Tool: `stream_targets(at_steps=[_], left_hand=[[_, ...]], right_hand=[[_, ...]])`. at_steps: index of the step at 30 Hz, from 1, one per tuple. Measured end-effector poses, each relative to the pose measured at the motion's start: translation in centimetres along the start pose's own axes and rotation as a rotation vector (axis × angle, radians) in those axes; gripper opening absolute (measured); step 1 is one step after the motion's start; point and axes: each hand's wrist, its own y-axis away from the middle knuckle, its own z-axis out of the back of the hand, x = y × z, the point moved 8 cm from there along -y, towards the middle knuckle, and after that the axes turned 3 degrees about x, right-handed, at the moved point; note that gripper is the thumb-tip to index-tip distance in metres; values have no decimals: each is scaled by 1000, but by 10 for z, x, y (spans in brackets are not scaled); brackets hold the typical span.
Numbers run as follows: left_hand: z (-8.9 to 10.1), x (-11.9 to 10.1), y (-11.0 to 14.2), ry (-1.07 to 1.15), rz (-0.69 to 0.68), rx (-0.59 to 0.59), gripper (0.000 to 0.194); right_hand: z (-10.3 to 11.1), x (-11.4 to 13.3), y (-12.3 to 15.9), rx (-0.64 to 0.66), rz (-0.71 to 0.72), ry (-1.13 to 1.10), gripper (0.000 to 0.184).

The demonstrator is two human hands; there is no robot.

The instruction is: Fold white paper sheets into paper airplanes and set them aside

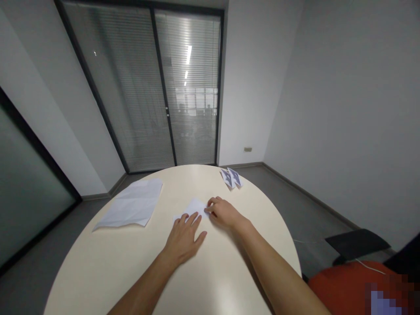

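A small sheet of white paper (194, 206) lies on the round table between my hands, its near part hidden under my fingers. My left hand (185, 238) rests with fingers spread, the fingertips on the paper's near edge and the thumb out to the right. At the paper's right corner, my right hand (223, 212) has thumb and fingers pinched together on its edge. How the paper is folded, if at all, is too small to tell.
Larger creased white sheets (133, 203) lie at the left of the cream table (193, 288). Folded printed papers (231, 178) sit near the far right edge. A red chair (341, 284) and a black seat-like object (357, 243) stand at the right. Behind are glass doors (141, 87) with blinds.
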Motion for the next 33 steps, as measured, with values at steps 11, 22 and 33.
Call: stream_targets(at_steps=[11,22,33], left_hand=[[-2,2,-1,6,-1,-12,54],[-2,1,-6,-29,10,2,56],[4,-3,-10,-67,31,-16,50]], right_hand=[[-10,-3,-1,55,-67,19,31],[8,-4,6,179,-293,106,26],[-1,4,2,178,-211,84,38]])
